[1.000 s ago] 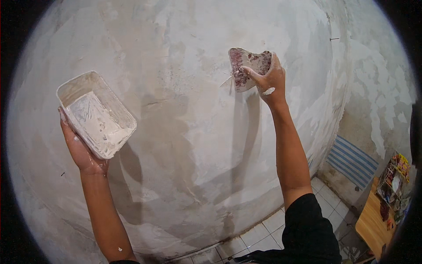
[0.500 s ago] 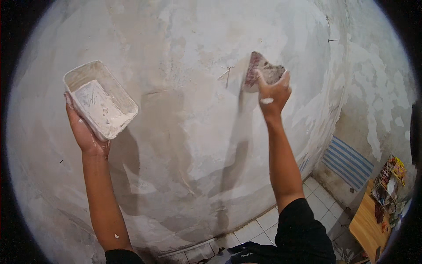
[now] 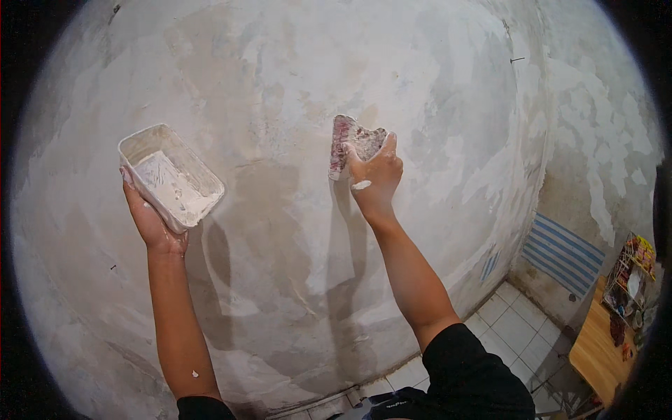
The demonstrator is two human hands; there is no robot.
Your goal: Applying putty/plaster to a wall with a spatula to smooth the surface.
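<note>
My left hand (image 3: 159,227) holds a rectangular plastic tub (image 3: 140,148) from below and along its left side, tilted so its inside shows. White putty (image 3: 173,183) lies over the tub's bottom, thickest toward the lower corner. In my right hand (image 3: 379,176) is a putty scraper (image 3: 341,145) with a wide, reddish, putty-smeared blade and a notched upper edge. Its blade lies close against the wall (image 3: 280,84); whether it touches along its full edge I cannot tell. Fingers and thumb pinch the scraper, and a dab of putty sits on the back of that hand.
A nail (image 3: 517,60) sticks out near the right corner, and a smaller one (image 3: 113,267) at lower left. Blue-striped sheet (image 3: 563,253) hangs on the side wall. Below it stand a wooden table (image 3: 595,346) and a rack of small items (image 3: 630,276), above white floor tiles (image 3: 519,325).
My right hand has swept the scraper left and somewhat down across the wall. The tub in my left hand sits slightly lower and further right in view, which has itself shifted a little.
</note>
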